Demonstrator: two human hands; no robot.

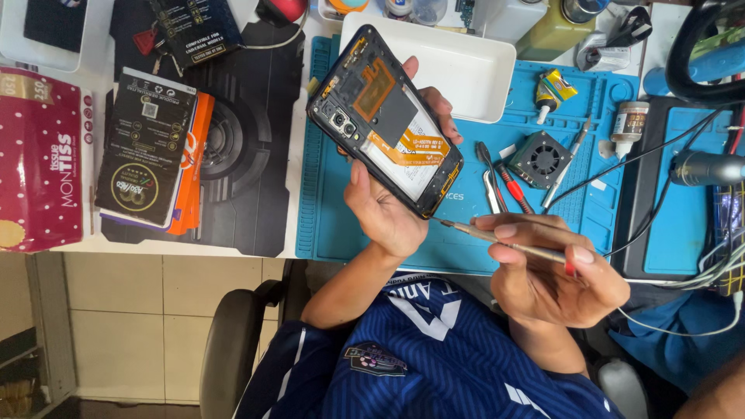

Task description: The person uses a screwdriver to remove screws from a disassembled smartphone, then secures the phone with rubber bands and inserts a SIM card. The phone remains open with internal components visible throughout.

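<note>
My left hand holds an opened smartphone with its back cover off, tilted over the blue work mat. Orange flex cables, a black shield and the camera module show inside it. My right hand grips a thin metal tool like a pen. The tool's tip sits just beside the phone's lower right corner; I cannot tell whether it touches.
A white tray lies behind the phone. Tweezers and a red-handled driver, a small fan, glue tubes and bottles sit on the mat. Boxes and a red tissue pack are at left. Cables run at right.
</note>
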